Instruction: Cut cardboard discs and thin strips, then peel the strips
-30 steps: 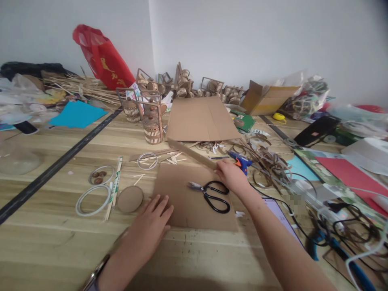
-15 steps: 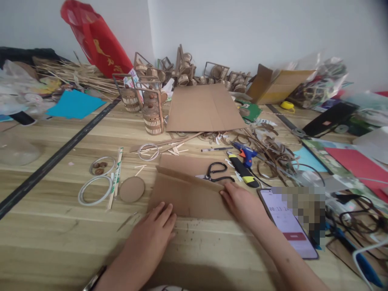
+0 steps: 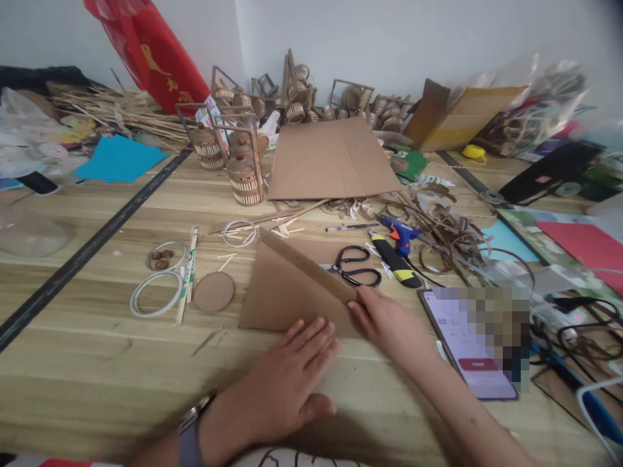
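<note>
The left hand [image 3: 285,383] lies open with its fingers extended, their tips resting on the near edge of a brown cardboard sheet [image 3: 282,295]. The right hand [image 3: 392,324] grasps the near end of a brown strip [image 3: 306,263] between thumb and fingers; the strip slants away from it to the left across the sheet. Just beyond the right hand, black-handled scissors [image 3: 337,267] lie with their blades partly hidden by the strip, and a utility knife [image 3: 394,261] rests beside them. To the right of that hand is a phone [image 3: 470,353]. Left of and beyond the left hand, near a cardboard disc [image 3: 214,292], a small ring [image 3: 185,257] encircles a few brown knobs [image 3: 162,259]. Farther beyond the left hand stand two lidded baskets in tall handle frames, a front basket [image 3: 244,183] and a rear basket [image 3: 207,149]; their lids hide whatever is inside. Well beyond both hands, more small baskets [image 3: 296,111] are heaped by the wall. Far beyond the right hand sits a cardboard box [image 3: 450,130] with a raised flap, its contents out of sight, and next to it a clear plastic bag [image 3: 545,113] holds a tangle of light and greenish material. A red bag [image 3: 168,61] leans far beyond the left hand; what it holds cannot be seen.
</note>
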Motion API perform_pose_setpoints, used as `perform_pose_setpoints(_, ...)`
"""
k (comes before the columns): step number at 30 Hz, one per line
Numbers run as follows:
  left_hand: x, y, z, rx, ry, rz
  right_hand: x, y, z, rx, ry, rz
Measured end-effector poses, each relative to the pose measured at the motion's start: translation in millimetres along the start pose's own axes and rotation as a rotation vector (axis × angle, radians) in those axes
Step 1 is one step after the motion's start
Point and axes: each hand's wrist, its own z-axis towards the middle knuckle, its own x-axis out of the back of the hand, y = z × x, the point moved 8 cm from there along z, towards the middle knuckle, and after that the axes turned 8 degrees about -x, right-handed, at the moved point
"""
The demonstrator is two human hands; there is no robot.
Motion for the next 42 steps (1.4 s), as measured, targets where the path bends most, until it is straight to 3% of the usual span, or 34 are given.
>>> perform_pose_setpoints(5, 54.4, -17.4, -28.6, 0.174, 0.285, 0.139, 7.8, -4.4, -9.9, 0.156, 0.007, 0.111)
perform_pose_setpoints(10, 67.9, -28.0, -40.4, 0.231, 0.367, 0.289, 17.5, -9.5, -11.2, 0.309, -0.006, 0.204)
perform_pose_setpoints(16, 55.5, -49.9, -42.5, 0.280, 0.254, 0.390, 9.2, -3.9, -6.4, 0.432, -0.054, 0.316)
perform_pose_setpoints(23, 23.0, -82.3, -47.0, 0.316, 0.022, 0.323, -3.9, 13.7, -6.1, 0.349, -0.020, 0.239)
perform_pose_setpoints(29, 20.8, -85.8, -48.9, 0.340, 0.085, 0.223, -10.9, 21.2, -18.0, 0.302, 0.001, 0.073)
perform_pose_setpoints(42, 21.4, -91.5, -40.3, 0.362, 0.091, 0.220, -10.1, 26.9, -1.1, 0.354, -0.029, 0.208)
